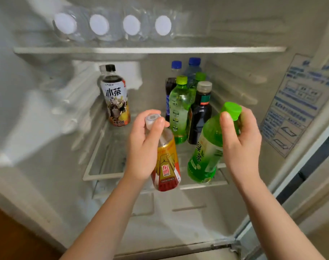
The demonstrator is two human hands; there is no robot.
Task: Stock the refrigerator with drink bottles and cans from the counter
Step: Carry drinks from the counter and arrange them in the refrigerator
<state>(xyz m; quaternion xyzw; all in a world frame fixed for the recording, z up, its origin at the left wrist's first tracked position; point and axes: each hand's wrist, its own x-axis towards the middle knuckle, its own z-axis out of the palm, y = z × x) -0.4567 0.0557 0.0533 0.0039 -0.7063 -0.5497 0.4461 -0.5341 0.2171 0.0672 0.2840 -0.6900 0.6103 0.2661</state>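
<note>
My left hand (144, 147) grips the neck of a red and gold energy drink bottle (166, 166) with a white cap, held over the front of the glass shelf (103, 174). My right hand (241, 141) holds a green tea bottle (205, 152) by its green-capped neck, tilted, its base at the shelf's front right. On the shelf stand an iced tea bottle (116, 98) at the back left and a cluster at the back right: a green bottle (178, 109), a dark bottle (200, 113) and blue-capped bottles (192, 66).
The upper shelf (148, 50) carries several clear bottles (115, 27) lying on their sides, white caps toward me. A label sheet (298, 104) is stuck to the fridge's right wall. Frost coats the left wall (38, 109). Bare shelf glass lies between the iced tea and the cluster.
</note>
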